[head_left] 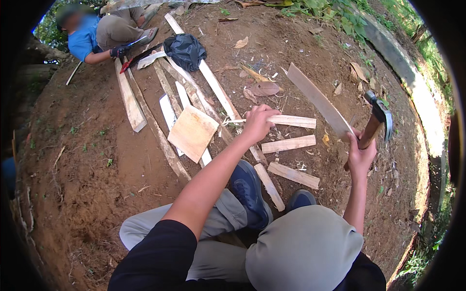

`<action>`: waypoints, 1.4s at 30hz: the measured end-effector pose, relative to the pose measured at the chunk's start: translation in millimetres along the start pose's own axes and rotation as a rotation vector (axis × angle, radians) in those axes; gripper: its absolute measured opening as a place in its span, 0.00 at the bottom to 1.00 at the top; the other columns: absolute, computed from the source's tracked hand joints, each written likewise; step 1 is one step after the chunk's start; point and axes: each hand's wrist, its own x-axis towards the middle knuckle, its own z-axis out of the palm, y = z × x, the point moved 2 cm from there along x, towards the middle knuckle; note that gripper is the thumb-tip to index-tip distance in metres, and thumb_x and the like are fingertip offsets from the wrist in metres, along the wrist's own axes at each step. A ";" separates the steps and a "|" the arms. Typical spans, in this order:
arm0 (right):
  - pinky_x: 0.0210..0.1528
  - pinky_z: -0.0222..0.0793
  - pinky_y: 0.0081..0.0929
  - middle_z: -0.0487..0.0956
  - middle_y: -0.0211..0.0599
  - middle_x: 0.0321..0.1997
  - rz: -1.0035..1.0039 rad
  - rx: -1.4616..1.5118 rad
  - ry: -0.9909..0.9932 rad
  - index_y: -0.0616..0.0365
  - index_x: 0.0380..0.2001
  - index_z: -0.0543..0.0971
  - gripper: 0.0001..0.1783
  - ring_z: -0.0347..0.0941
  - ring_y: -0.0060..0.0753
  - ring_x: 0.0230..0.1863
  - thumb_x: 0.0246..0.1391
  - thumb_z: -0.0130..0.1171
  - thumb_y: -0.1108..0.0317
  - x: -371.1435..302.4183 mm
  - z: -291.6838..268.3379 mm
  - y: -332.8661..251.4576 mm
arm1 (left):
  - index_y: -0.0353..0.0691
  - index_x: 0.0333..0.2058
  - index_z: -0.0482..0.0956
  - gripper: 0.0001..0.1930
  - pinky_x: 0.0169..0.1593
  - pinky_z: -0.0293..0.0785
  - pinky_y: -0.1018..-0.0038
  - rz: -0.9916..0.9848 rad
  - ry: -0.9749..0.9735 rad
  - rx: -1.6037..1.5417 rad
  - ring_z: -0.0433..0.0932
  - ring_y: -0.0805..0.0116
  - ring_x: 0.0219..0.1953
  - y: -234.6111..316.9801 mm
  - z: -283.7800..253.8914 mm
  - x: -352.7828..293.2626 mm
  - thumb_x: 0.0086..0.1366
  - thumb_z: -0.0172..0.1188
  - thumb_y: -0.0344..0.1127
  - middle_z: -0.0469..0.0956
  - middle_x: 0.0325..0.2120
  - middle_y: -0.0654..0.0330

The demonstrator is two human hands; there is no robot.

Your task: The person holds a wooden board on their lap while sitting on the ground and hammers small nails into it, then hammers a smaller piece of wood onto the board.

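My left hand (257, 125) is closed on a short wooden strip (293, 121), near its left end, just above the ground. In my right hand (362, 153) is a claw hammer (373, 127), gripped by its wooden handle with the metal head up. A long, flat, brownish-grey blade-like piece (318, 99) reaches from my right thumb toward the upper left; whether the hand grips it too is unclear. Below the strip lie several short wooden pieces: one (289, 144) close under it, another (293, 175) lower, and a third (270, 187) between my shoes.
A square board (193, 133) rests over long planks (130, 99) left of my arm. A black plastic bag (185, 51) lies on the planks farther off. Another person (90, 36) crouches at upper left, with a gloved hand by the plank ends. A concrete edge (393, 58) runs along the right.
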 end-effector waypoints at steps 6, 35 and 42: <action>0.50 0.78 0.29 0.89 0.42 0.43 -0.047 -0.034 -0.004 0.65 0.43 0.78 0.12 0.85 0.27 0.44 0.60 0.70 0.73 1.2 -0.8 -1.8 | 0.53 0.54 0.85 0.23 0.62 0.62 0.59 -0.081 0.033 -0.008 0.74 0.59 0.55 3.8 -1.0 -3.5 0.58 0.75 0.34 0.78 0.47 0.63; 0.46 0.78 0.29 0.88 0.43 0.42 -0.045 0.025 -0.096 0.65 0.49 0.81 0.13 0.86 0.30 0.42 0.61 0.66 0.77 -16.1 18.1 -9.3 | 0.50 0.54 0.82 0.24 0.62 0.67 0.57 -0.003 -0.086 -0.069 0.74 0.56 0.58 48.0 29.4 -69.3 0.58 0.75 0.38 0.76 0.50 0.57; 0.43 0.79 0.35 0.88 0.47 0.43 -0.315 -0.055 -0.206 0.61 0.52 0.83 0.16 0.88 0.45 0.40 0.60 0.65 0.77 -15.6 39.7 6.3 | 0.37 0.52 0.75 0.12 0.40 0.76 0.72 -0.265 0.445 -0.504 0.78 0.71 0.33 8.9 -14.0 -57.2 0.76 0.55 0.37 0.79 0.37 0.59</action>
